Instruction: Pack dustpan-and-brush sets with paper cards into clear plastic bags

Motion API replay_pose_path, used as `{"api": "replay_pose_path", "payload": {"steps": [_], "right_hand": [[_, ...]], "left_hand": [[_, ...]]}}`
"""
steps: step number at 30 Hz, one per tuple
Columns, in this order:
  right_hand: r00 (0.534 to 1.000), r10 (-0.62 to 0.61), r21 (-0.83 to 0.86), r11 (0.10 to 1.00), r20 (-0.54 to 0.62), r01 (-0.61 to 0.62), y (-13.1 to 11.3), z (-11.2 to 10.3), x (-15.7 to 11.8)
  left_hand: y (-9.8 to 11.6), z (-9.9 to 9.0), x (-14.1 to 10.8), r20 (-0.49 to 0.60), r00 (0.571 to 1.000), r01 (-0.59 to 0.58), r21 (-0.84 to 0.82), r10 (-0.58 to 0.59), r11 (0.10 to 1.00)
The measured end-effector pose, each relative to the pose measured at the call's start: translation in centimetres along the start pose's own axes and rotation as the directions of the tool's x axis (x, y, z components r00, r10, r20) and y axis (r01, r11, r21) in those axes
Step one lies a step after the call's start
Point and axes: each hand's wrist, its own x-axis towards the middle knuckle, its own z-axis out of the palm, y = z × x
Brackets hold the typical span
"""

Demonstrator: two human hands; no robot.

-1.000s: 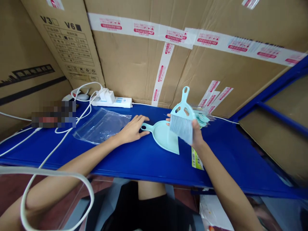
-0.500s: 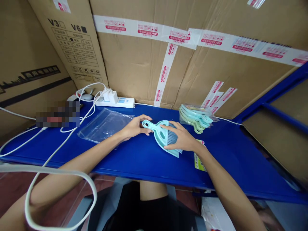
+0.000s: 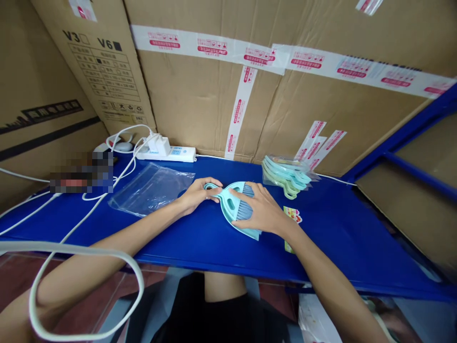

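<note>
A light-blue dustpan (image 3: 253, 234) lies with a matching hand brush (image 3: 233, 197) nested in it, its grey-blue bristles pointing right. Pinched between the thumb and fingers of my left hand (image 3: 194, 195) is the handle end, where the two handles overlap. My right hand (image 3: 267, 209) reaches across the bristles, its thumb and fingers gripping the brush head from both sides; part of the bristles is hidden beneath it. Just right of that hand, partly covered by my wrist, a green and white printed card (image 3: 292, 214) rests on the blue table (image 3: 200, 238).
A clear plastic bag (image 3: 150, 190) lies flat on the left. More light-blue and green brush sets (image 3: 285, 174) in plastic wrap sit at the back right. White cables (image 3: 76, 221) run from a power strip (image 3: 182, 154) across the left side. Large cardboard boxes (image 3: 193, 90) wall the back.
My left thumb has come over the handle and closed on it. My right hand has shifted a little left over the brush. The view has moved slightly, and more of the card shows.
</note>
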Motion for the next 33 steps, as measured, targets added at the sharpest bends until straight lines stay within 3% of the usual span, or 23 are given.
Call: {"api": "replay_pose_path", "payload": {"steps": [9,22,26,30,32,33], "right_hand": [[0.999,0.023,-0.011,1.0,0.04,-0.022,1.1,-0.6,-0.1],[1.0,0.002,-0.021,1.0,0.007,-0.002,1.8,-0.7,-0.1],[0.997,0.066,-0.001,0.998,-0.026,-0.066,2.6,-1.4,-0.3],[0.968,0.197,0.192,0.967,-0.157,-0.165,3.7,-1.6,-0.1],[0.931,0.299,0.448,0.876,-0.209,-0.181,4.0,-1.5,0.1],[0.913,0.359,0.596,0.782,-0.191,-0.182,4.0,-1.4,0.3]], "left_hand": [[0.7,-0.5,0.0,-0.032,0.999,-0.002,0.004,0.003,1.0],[0.9,-1.3,0.2,-0.066,0.997,-0.046,-0.004,0.046,0.999],[1.5,-1.7,0.4,-0.122,0.99,-0.072,-0.038,0.066,0.997],[2.3,-2.4,0.5,-0.19,0.977,-0.108,-0.06,0.095,0.992],[2.6,-2.4,0.4,-0.193,0.973,-0.138,-0.072,0.122,0.988],[2.7,-2.3,0.4,-0.19,0.973,-0.151,-0.076,0.134,0.986]]}}
